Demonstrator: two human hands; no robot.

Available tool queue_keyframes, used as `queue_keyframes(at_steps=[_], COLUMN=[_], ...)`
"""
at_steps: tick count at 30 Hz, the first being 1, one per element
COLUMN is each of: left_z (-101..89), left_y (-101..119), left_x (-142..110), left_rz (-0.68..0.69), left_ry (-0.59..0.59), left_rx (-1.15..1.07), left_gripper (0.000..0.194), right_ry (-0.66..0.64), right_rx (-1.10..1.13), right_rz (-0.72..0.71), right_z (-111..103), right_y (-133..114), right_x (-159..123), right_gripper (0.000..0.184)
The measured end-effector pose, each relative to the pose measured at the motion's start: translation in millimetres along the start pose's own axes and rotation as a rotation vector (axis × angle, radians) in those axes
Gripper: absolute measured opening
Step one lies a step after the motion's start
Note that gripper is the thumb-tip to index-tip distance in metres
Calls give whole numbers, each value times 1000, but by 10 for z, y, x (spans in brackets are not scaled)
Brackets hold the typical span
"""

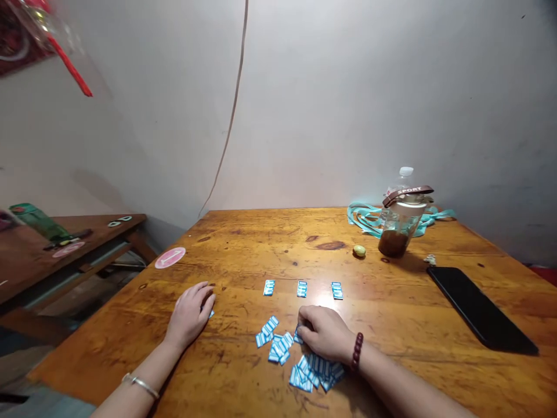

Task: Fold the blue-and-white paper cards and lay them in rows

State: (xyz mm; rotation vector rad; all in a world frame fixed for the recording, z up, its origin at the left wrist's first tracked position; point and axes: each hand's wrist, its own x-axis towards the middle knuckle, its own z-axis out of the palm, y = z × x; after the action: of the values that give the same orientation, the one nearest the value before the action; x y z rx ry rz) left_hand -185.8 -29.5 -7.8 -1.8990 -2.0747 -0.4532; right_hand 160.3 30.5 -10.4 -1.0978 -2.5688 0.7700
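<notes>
My right hand [324, 332] is bent over a loose pile of small blue-and-white striped cards [279, 347]. Its thumb and index finger are closed on one small card [297, 335], mostly hidden by the fingers. More striped cards [304, 374] lie overlapping below that wrist. My left hand [190, 312] rests palm down on the table, fingers laid out and thumb a little apart. A blue corner of a card [212, 313] shows beside its thumb; the rest is covered. Beyond the hands, a left card [268, 288], a middle card [301, 288] and a right card [336, 290] lie spaced in a row.
On the wooden table [243, 244] lie a black phone [481, 310], a small yellowish object [359, 251] and a round pink sticker [170, 258]. At the back right, a cup with dark liquid [395, 235] stands before a clear bottle [405, 177] and turquoise ribbon [363, 217].
</notes>
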Motion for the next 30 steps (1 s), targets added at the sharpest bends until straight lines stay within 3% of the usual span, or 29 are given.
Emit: queue_keyframes(at_steps=[3, 5, 9, 12, 18, 22, 30], left_z=[-54, -98, -196, -240, -194, -170, -172], left_y=[193, 466, 1144, 1427, 1391, 1355, 1200], left_x=[-80, -138, -190, -159, -181, -239, -226], left_rz=[-5, 25, 118, 173, 204, 170, -54], left_ry=[59, 48, -127, -240, -264, -216, -168], left_rx=[-13, -117, -409, -474, -497, -609, -970], left_gripper=[27, 23, 24, 25, 24, 18, 21], right_ry=[15, 15, 27, 70, -186, -257, -114], right_rx=[34, 74, 198, 292, 578, 584, 575], right_rz=[-1, -16, -33, 2, 301, 370, 389], right_z=[-7, -8, 1, 15, -47, -91, 208], right_y=[18, 27, 8, -43, -129, -200, -432], right_x=[3, -21, -109, -141, -1, 106, 26], right_gripper=[11, 10, 6, 5, 1, 3, 4])
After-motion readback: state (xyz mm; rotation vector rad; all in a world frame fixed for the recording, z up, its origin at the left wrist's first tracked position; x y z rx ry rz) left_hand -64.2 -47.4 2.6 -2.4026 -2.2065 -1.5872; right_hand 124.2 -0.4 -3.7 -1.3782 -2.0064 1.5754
